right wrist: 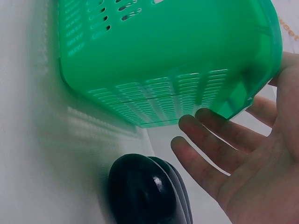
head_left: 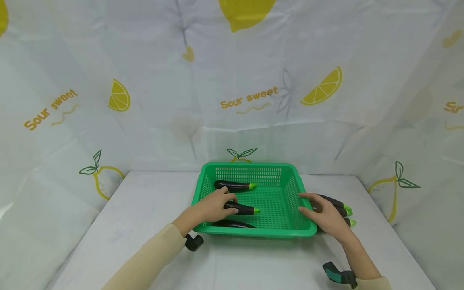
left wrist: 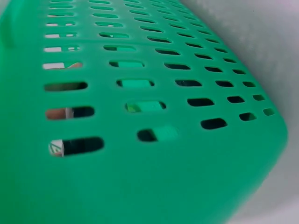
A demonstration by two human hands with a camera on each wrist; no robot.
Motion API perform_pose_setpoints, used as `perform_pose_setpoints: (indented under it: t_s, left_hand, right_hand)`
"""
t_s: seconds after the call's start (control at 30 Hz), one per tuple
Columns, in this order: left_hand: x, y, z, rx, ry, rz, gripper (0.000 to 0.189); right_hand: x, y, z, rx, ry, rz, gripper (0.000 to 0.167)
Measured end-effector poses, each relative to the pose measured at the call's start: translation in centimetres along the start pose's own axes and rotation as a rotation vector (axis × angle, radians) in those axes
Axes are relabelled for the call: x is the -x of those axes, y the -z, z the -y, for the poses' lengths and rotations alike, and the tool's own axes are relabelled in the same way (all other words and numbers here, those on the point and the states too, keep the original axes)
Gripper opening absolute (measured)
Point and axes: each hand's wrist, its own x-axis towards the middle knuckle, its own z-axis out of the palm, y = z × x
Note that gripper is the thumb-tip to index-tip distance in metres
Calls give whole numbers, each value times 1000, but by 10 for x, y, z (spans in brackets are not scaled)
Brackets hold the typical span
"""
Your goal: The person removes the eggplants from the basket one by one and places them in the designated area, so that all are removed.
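Observation:
Inside the green plastic basket (head_left: 268,232) lie three dark eggplants with green caps. My left hand (head_left: 214,206) reaches over the left rim and grips the middle eggplant (head_left: 244,209), thumb on its near side. One eggplant (head_left: 235,185) lies along the far wall, another (head_left: 235,224) along the near wall, partly hidden by the rim. On the right, my right hand (head_left: 326,215) holds the basket's rim, its thumb hooked over the edge. In the right wrist view the other fingers (right wrist: 215,154) spread outside the wall. The left wrist view shows only the slotted basket wall (left wrist: 154,177).
Several more eggplants (head_left: 335,203) lie on the white table just right of the basket, partly under my right hand; their rounded dark ends (right wrist: 140,186) show below the fingers in the right wrist view. A lemon-print sheet (head_left: 163,133) hangs behind the table.

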Motion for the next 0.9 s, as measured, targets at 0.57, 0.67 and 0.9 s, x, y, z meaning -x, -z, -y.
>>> perform_pose_setpoints:
  t_s: [0.57, 0.67, 0.9]
  left_hand:
    - [14, 17, 4, 126, -36, -120, 29]
    - [19, 21, 6, 158, -27, -142, 30]
    - [32, 29, 11, 199, 6, -198, 31]
  right_hand:
    - [0, 1, -1, 0, -11, 1, 57]
    - [0, 1, -1, -4, -14, 2, 58]
    - [0, 0, 0, -15, -19, 5, 58]
